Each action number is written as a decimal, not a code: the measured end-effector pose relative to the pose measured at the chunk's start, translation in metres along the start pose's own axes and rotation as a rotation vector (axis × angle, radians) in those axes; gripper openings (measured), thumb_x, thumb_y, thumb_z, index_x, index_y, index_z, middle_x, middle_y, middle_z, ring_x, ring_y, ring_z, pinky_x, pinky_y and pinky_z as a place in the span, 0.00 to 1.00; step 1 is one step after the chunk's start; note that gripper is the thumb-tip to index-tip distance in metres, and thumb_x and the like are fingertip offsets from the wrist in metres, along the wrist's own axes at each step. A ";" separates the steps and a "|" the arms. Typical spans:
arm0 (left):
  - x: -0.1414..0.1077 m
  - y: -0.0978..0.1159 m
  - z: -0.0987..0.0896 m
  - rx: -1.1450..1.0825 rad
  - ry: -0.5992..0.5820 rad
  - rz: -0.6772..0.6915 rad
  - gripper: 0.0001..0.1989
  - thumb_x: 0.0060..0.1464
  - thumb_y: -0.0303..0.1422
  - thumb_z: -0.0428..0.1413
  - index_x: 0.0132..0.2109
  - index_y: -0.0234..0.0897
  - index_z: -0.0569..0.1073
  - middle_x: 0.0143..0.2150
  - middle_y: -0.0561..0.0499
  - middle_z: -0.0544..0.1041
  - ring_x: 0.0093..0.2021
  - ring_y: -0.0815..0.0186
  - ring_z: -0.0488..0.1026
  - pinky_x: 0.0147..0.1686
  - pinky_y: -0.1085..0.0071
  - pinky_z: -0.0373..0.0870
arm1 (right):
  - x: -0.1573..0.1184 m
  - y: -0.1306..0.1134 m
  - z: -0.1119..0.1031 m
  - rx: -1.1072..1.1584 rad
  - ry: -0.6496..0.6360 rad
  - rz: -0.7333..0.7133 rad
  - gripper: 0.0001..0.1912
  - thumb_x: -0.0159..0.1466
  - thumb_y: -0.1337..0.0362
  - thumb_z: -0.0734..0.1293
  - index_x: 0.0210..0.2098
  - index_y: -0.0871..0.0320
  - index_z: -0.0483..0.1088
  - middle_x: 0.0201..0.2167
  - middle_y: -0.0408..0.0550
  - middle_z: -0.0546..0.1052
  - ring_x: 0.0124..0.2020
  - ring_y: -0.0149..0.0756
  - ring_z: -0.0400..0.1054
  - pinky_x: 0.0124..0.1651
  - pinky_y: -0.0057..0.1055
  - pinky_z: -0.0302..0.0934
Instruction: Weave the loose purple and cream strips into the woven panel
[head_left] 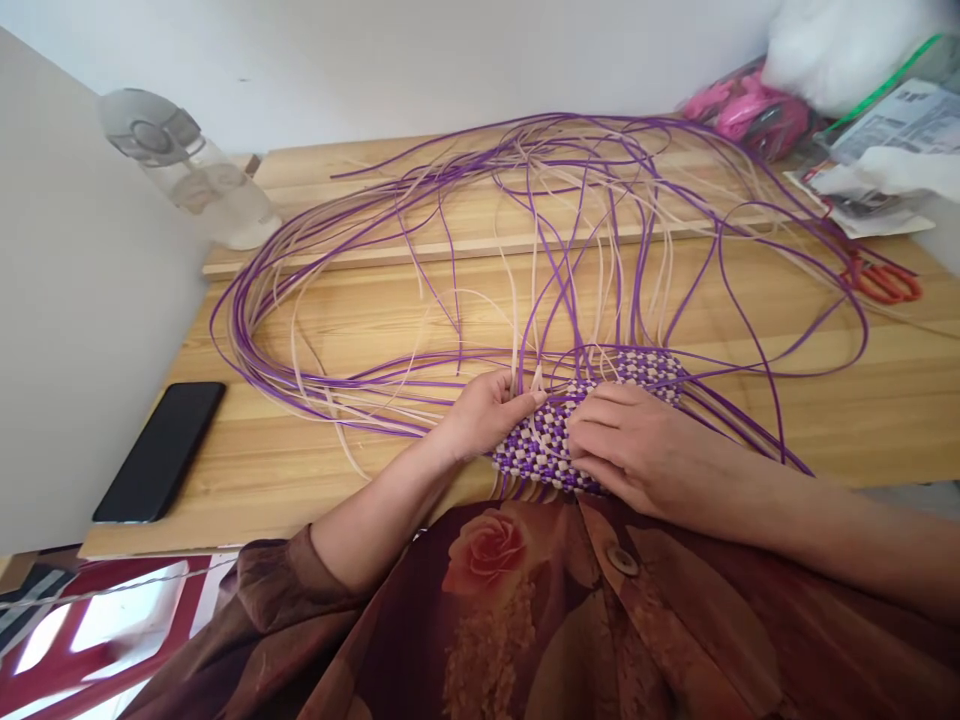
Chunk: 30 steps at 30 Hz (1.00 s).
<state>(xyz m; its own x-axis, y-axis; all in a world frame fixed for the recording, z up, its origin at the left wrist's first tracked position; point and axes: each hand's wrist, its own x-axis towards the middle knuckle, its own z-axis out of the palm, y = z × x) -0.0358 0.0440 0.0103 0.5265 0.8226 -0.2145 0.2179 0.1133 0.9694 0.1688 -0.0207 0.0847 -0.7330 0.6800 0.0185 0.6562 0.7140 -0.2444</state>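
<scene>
A woven piece (536, 440) of purple and beige strands lies at the table's front edge, close to my body. Long loose purple and beige strands (255, 330) run out from it and loop in a wide arc over the table. My left hand (491, 410) pinches the piece's upper left edge between thumb and fingers, by some upright beige strands. Over the middle of the weave lies my right hand (619, 440), its fingers curled and pressed together. Whatever its fingertips hold is hidden beneath them.
A black phone (161, 450) lies at the table's left edge. Behind it a clear bottle with a grey lid (187, 170) leans back. Orange-handled scissors (885, 280) rest at the right, below plastic packets (862, 205) and a pink bagged bundle (750, 110). A wooden strip (360, 253) crosses the table.
</scene>
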 end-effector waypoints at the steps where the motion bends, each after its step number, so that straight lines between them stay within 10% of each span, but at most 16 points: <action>1: 0.000 -0.001 0.000 0.013 0.017 0.005 0.17 0.51 0.45 0.60 0.33 0.34 0.74 0.29 0.52 0.74 0.30 0.68 0.68 0.31 0.73 0.64 | 0.000 0.000 -0.001 0.003 0.047 0.020 0.08 0.68 0.66 0.60 0.34 0.59 0.68 0.33 0.48 0.72 0.38 0.39 0.64 0.45 0.37 0.58; 5: 0.001 -0.003 0.000 0.075 0.084 -0.002 0.16 0.49 0.45 0.61 0.31 0.34 0.74 0.26 0.53 0.71 0.28 0.69 0.66 0.28 0.74 0.61 | -0.002 0.004 -0.011 -0.103 0.232 0.009 0.11 0.69 0.67 0.58 0.47 0.59 0.69 0.40 0.51 0.74 0.40 0.38 0.66 0.44 0.35 0.59; 8: 0.001 -0.003 0.000 0.080 0.086 -0.012 0.16 0.49 0.45 0.62 0.32 0.34 0.74 0.26 0.53 0.72 0.27 0.70 0.65 0.27 0.74 0.60 | -0.002 0.004 -0.022 -0.147 0.018 -0.002 0.11 0.68 0.70 0.58 0.40 0.60 0.72 0.36 0.51 0.74 0.38 0.40 0.67 0.41 0.35 0.58; 12: -0.001 0.001 0.001 -0.010 0.030 -0.042 0.17 0.49 0.46 0.62 0.33 0.34 0.74 0.27 0.53 0.73 0.26 0.70 0.65 0.26 0.74 0.59 | 0.012 0.007 -0.034 0.345 -0.286 0.072 0.09 0.67 0.65 0.61 0.32 0.58 0.72 0.28 0.44 0.74 0.29 0.31 0.65 0.33 0.28 0.55; 19: -0.003 0.003 0.002 -0.270 -0.085 -0.111 0.20 0.50 0.48 0.61 0.34 0.33 0.73 0.25 0.53 0.71 0.24 0.73 0.62 0.25 0.75 0.55 | 0.048 0.047 -0.014 0.369 -0.102 0.367 0.11 0.62 0.59 0.64 0.30 0.58 0.74 0.23 0.40 0.73 0.24 0.28 0.63 0.29 0.27 0.51; 30: -0.007 0.011 0.000 -0.354 -0.098 -0.214 0.18 0.44 0.42 0.67 0.36 0.32 0.76 0.27 0.53 0.74 0.24 0.72 0.65 0.26 0.74 0.56 | 0.056 0.069 -0.024 0.319 -0.209 0.244 0.12 0.63 0.58 0.65 0.30 0.58 0.75 0.25 0.42 0.75 0.27 0.29 0.66 0.32 0.27 0.54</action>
<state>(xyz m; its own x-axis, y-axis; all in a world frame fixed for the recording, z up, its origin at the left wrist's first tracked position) -0.0372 0.0397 0.0223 0.5794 0.7050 -0.4090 0.0438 0.4741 0.8794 0.1775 0.0712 0.0923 -0.6054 0.7506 -0.2646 0.7501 0.4270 -0.5049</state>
